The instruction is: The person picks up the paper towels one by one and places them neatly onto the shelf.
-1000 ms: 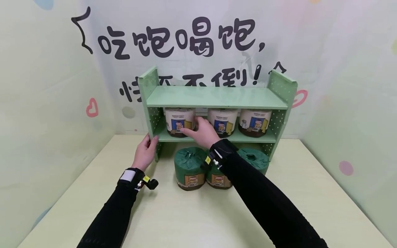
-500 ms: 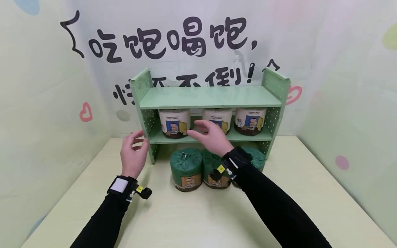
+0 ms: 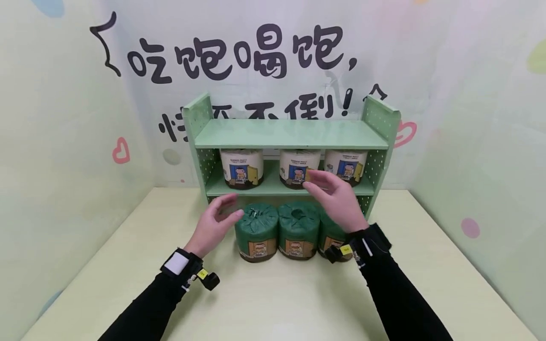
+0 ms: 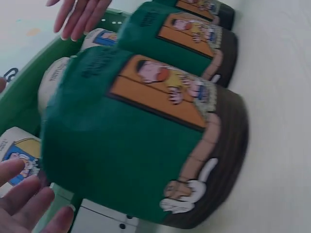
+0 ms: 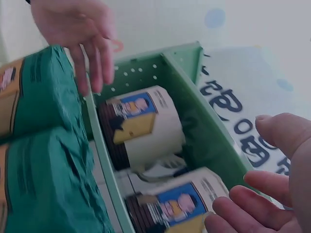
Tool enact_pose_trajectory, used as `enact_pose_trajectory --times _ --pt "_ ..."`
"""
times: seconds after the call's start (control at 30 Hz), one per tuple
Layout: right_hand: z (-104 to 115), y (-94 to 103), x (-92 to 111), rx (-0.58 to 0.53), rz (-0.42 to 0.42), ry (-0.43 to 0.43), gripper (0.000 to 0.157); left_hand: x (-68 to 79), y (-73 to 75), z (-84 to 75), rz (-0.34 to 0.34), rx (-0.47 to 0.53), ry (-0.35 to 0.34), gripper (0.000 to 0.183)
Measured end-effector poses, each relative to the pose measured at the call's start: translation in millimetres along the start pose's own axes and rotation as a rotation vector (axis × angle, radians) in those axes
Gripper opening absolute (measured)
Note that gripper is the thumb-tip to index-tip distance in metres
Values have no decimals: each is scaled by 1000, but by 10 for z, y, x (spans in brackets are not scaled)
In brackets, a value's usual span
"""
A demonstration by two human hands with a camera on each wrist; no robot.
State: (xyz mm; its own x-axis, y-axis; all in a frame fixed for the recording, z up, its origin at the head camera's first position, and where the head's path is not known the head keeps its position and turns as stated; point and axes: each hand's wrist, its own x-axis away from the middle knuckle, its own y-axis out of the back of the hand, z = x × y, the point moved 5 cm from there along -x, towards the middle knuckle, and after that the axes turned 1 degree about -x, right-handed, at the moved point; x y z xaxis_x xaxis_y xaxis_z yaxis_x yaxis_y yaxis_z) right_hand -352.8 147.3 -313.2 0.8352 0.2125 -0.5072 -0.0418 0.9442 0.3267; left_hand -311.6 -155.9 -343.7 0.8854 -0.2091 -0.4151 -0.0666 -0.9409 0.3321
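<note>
My left hand (image 3: 213, 225) hovers with loosely bent fingers just left of a green-wrapped toilet paper roll (image 3: 257, 234), holding nothing. The other two green rolls stand beside it, a middle one (image 3: 298, 232) and a right one (image 3: 330, 234), partly behind my right hand (image 3: 339, 201). That hand is empty too, fingers spread in front of the shelf. Three white-wrapped rolls sit on the middle board of the green shelf (image 3: 290, 133): left (image 3: 242, 168), centre (image 3: 296, 166) and right (image 3: 347, 163). In the right wrist view, two white rolls (image 5: 146, 128) lie beyond my fingers.
The shelf stands on a pale table (image 3: 273, 298) against a printed backdrop (image 3: 239, 23) with large black characters. Its perforated side panels (image 3: 381, 121) rise above the top board. Light walls (image 3: 477, 142) close in both sides.
My left hand has let go of the shelf's left side and moved right toward the green rolls. The right hand has left the left white roll and shifted right.
</note>
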Motion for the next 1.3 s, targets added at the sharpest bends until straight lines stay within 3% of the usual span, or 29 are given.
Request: enact_pose_trajectory --times 0.17,0.33,0.53,0.67,0.9,1.07,1.2,1.3 --pt "58 297 97 1 -68 -44 50 2 -154 262 69 14 47 67" --pt "51 631 24 48 -145 -62 51 -22 -248 550 112 51 83 78" --pt "-37 1094 -5 122 -334 -119 52 -52 -253 596 95 -13 88 97" --pt "-174 1311 60 81 -432 -171 49 -34 -275 612 106 -36 118 104" --pt "-471 1466 142 53 -521 -223 52 5 -307 689 124 -58 158 110" --pt "-710 1480 174 93 -551 -320 61 4 -311 727 129 -33 174 111" --pt "-854 1466 188 163 -493 -364 70 7 -326 720 152 -23 196 111" --pt "-923 1433 170 196 -409 -351 65 35 -334 610 168 -40 204 112"
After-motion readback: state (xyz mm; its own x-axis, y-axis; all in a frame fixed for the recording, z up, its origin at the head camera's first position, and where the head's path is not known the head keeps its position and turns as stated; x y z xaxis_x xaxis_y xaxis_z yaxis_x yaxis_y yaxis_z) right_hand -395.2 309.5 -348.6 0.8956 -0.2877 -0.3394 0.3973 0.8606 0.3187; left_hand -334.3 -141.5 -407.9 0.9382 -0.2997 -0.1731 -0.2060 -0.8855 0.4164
